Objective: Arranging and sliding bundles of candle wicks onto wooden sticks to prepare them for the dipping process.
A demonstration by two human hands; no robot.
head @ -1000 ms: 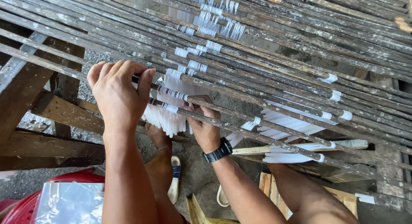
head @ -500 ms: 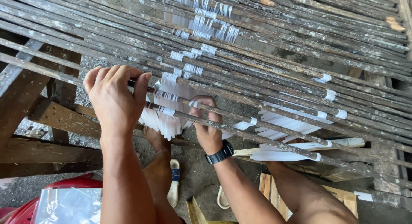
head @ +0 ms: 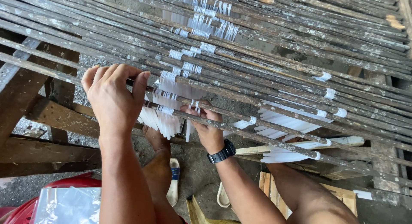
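A rack of long, dirty wooden rods (head: 274, 57) runs across the view, and white candles (head: 165, 121) hang from them by white wick loops. My left hand (head: 113, 99) lies on top of the rods with its fingers curled over one rod, right beside the hanging candles. My right hand (head: 208, 129), with a black watch (head: 223, 152) on the wrist, reaches up from underneath. Its fingertips pinch the wick loops (head: 195, 106) at a rod, and one candle hangs beside the thumb. More candles (head: 287, 121) lie slanted under the rods to the right.
Wooden frame beams (head: 38, 117) stand at the left. A red tub with a clear plastic bag (head: 64, 204) sits at the lower left. My foot in a sandal (head: 171, 181) rests on the rough ground beside wooden boards (head: 334, 189).
My left hand has slid slightly left along the rods. My right hand has stayed under the rack at the same wicks.
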